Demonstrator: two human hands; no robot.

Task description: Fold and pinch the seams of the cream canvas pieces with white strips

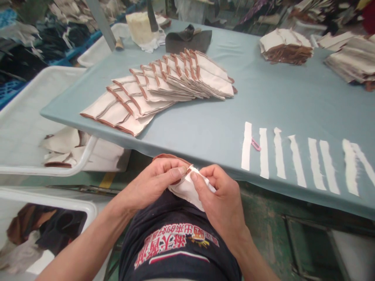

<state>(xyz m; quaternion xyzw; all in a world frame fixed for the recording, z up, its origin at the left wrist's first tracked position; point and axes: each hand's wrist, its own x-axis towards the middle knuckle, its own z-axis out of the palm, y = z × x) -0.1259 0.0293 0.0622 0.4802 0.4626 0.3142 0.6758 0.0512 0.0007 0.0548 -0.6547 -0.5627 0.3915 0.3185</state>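
A cream fabric piece with brown edging (187, 190) is held close to my body, just off the table's front edge. My left hand (164, 175) pinches its brown-trimmed edge between thumb and fingers. My right hand (218, 191) is closed on the fabric's other side, with a bit of white cloth showing at its fingers. The two thumbs are close together over the edge. Part of the piece is hidden behind my hands. Beyond them, a fanned stack of cream pieces with brown edges (164, 84) lies on the table.
White fabric strips (263, 154) lie in a row along the front right of the blue-green table (216, 128), with a pink clip (256, 144) among them. More fabric stacks (285, 45) sit at the back right. White plastic bins (93, 210) holding cloth stand at the left.
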